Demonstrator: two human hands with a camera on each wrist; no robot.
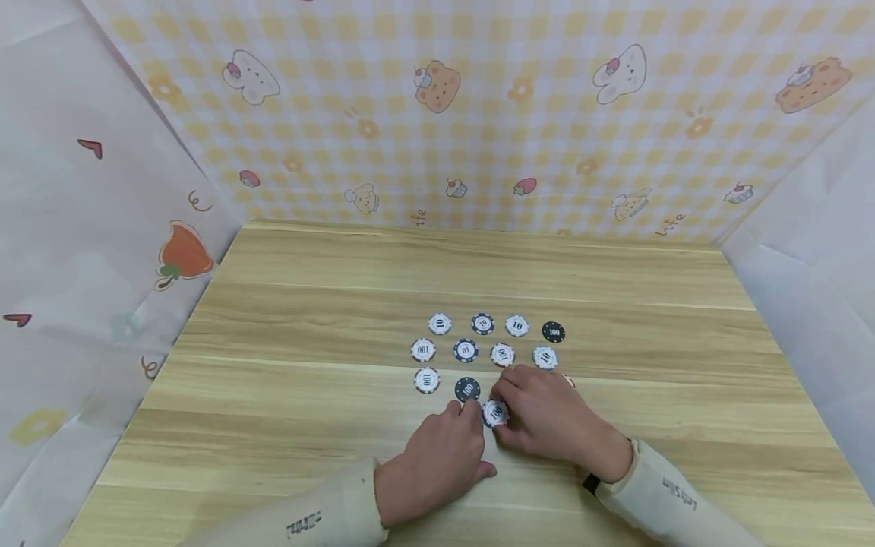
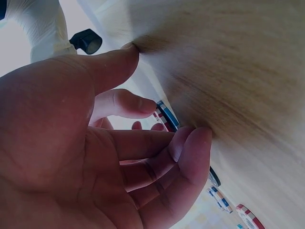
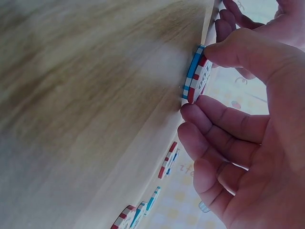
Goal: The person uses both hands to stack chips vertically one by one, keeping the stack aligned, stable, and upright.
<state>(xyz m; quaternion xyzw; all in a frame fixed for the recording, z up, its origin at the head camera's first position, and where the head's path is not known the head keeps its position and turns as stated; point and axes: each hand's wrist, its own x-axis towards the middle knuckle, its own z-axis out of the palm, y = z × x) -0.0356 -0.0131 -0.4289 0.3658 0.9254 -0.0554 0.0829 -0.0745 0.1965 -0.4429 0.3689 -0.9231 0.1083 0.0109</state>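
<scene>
Two stacked poker chips (image 1: 495,412), the upper one marked 100, lie on the wooden table; their red-and-white and blue-and-white edges (image 3: 195,76) show in the right wrist view. My right hand (image 1: 547,414) pinches this pair by the rim, thumb on one side and fingertips on the other. Just left of the pair, my left hand (image 1: 440,460) rests its loosely bent fingertips on the wood, thumb spread apart, holding nothing. A black 100 chip (image 1: 468,389) lies right beyond the left fingertips. Partly hidden behind the right hand is another chip (image 1: 570,381).
Further chips lie spaced out in rough rows beyond the hands, including a white 100 chip (image 1: 427,380), a dark blue 10 chip (image 1: 482,324) and a black chip (image 1: 554,332). A yellow checked backdrop (image 1: 478,137) rises at the table's (image 1: 307,304) far edge, with white sheets at both sides.
</scene>
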